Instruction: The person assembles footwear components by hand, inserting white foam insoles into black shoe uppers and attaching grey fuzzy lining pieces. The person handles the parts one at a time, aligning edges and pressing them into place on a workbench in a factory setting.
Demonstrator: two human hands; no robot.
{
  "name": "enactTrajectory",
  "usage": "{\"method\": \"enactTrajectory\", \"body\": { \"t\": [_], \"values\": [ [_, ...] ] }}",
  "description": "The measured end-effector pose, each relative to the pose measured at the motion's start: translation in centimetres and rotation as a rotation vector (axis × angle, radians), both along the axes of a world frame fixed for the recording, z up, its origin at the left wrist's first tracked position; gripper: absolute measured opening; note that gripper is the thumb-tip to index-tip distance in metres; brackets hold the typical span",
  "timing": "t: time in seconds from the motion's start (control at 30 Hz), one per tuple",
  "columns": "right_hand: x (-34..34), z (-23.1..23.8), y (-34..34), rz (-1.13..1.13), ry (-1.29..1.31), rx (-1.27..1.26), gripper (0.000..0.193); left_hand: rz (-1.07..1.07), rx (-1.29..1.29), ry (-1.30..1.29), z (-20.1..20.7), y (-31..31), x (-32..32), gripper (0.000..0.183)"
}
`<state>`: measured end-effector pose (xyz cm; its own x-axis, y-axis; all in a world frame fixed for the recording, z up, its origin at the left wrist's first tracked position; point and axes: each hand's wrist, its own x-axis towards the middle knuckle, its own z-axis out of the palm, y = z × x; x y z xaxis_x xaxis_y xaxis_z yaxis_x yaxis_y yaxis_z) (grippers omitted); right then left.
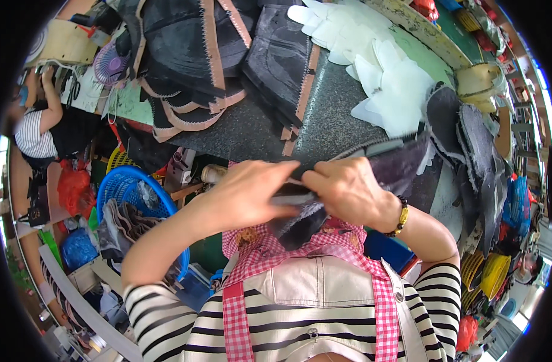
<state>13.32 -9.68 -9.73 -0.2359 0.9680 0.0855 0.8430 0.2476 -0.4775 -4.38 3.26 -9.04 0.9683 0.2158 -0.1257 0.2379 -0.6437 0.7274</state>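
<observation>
My right hand is closed on a dark leather-like piece with a pale grey fabric underside. The piece stretches out to the right past my wrist, and a dark flap of it hangs over my apron. My left hand, blurred by motion, lies at the left part of the same piece. Its thumb and fingers are stretched apart there, close to my right fingers. Just beyond my hands is the dark speckled worktop.
Stacked black pieces with tan zigzag edges lie at the back left, white cut sheets at the back right. Dark fuzzy pieces drape at the right. A blue basket stands left. Another person works at far left.
</observation>
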Motion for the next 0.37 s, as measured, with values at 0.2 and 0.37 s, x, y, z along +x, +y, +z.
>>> {"method": "enactTrajectory", "body": {
  "t": [0.2, 0.37],
  "values": [
    [4.5, 3.2, 0.2, -0.306, -0.068, -0.209, 0.038, -0.016, -0.085, 0.136, -2.5, 2.1, 1.7, 0.029],
    [4.2, 4.0, -1.8, -0.101, -0.331, -0.358, 0.034, 0.114, -0.329, 0.311, -2.5, 1.9, 1.6, 0.025]
  ]
}}
